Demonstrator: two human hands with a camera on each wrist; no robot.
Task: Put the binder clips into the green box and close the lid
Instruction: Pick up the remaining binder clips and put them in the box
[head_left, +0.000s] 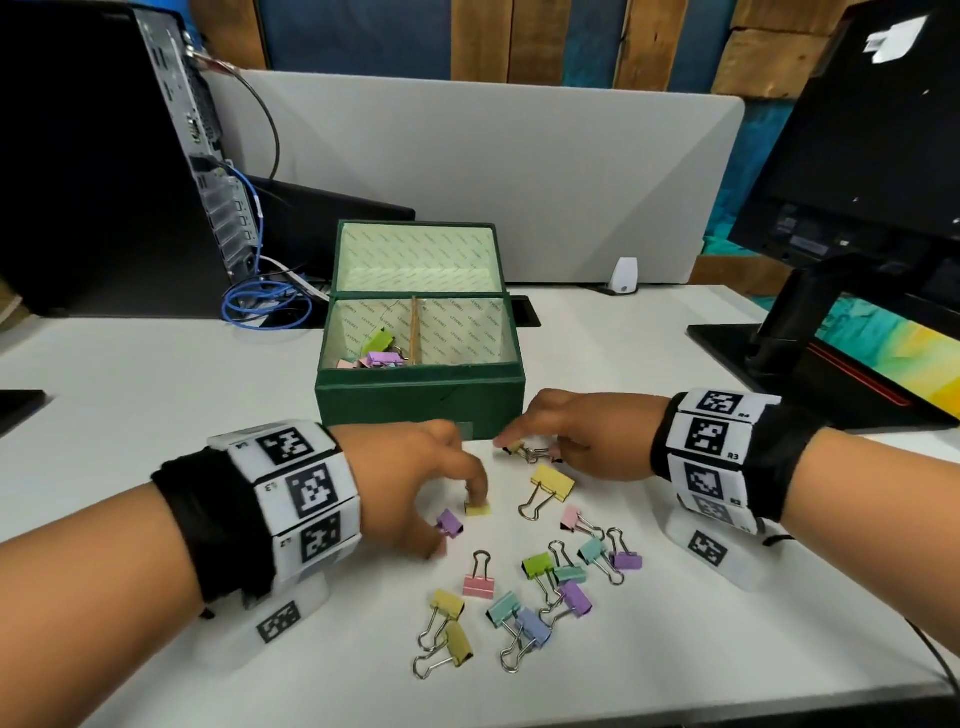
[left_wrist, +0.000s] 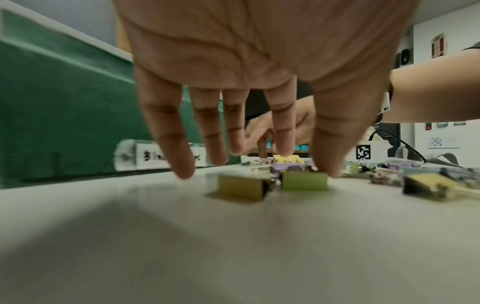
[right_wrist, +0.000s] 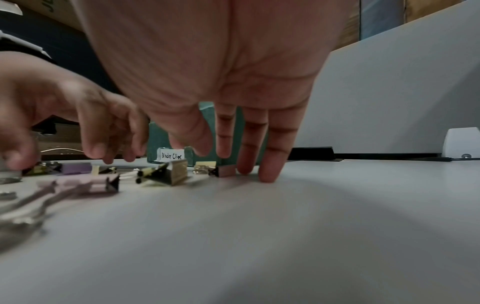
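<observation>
The green box (head_left: 421, 400) stands open in the middle of the white table, its lid (head_left: 415, 254) upright behind it. A few binder clips (head_left: 382, 354) lie in its left compartment. Several pastel clips (head_left: 545, 569) are scattered in front of it, among them a large yellow one (head_left: 553, 480). My left hand (head_left: 457, 525) reaches down with straight fingers (left_wrist: 284, 144); the index tip touches a small yellow clip (head_left: 478, 509), beside a purple clip (head_left: 449, 522). My right hand (head_left: 532, 449) hovers at the box front, fingertips (right_wrist: 270, 176) on the table around small clips (right_wrist: 223, 170). Neither hand holds a clip.
A black computer tower (head_left: 104, 156) with blue cables (head_left: 265, 304) stands at the back left. A monitor on its stand (head_left: 810, 322) occupies the right. A grey partition (head_left: 519, 171) closes off the back, with a small white device (head_left: 623, 275) at its foot.
</observation>
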